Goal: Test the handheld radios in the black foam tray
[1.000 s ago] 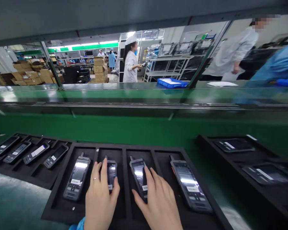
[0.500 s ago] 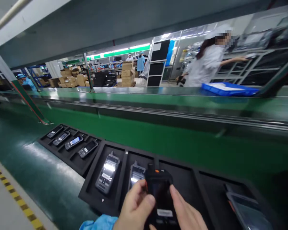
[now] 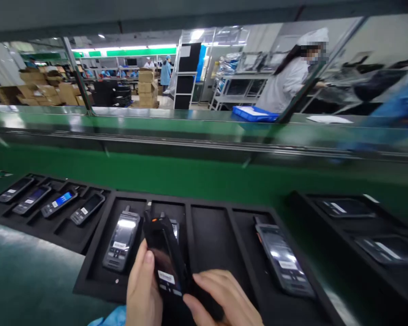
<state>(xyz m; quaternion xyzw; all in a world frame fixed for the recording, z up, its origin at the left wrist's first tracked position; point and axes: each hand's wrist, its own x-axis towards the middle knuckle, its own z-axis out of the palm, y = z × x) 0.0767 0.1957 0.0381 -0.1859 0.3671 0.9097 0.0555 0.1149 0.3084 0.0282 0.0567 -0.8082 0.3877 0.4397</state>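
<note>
One dark handset (image 3: 166, 256): my left hand (image 3: 143, 287) clasped along its side, right hand (image 3: 226, 294) pinching its lower edge.

The handset (image 3: 177, 240) I hold looks like black plastic, matt at the edges, with a smooth, glossy screen (image 3: 161, 253) and a white, paper-like label (image 3: 166, 277). The tray (image 3: 211, 235) below is dull black, like foam. The green bench (image 3: 23, 265) looks smooth and shines with glare. My blue sleeve (image 3: 113, 317) is cloth. Beyond, the brown cartons (image 3: 147, 88) look like matt cardboard, the blue bin (image 3: 265, 117) smooth plastic.
</note>
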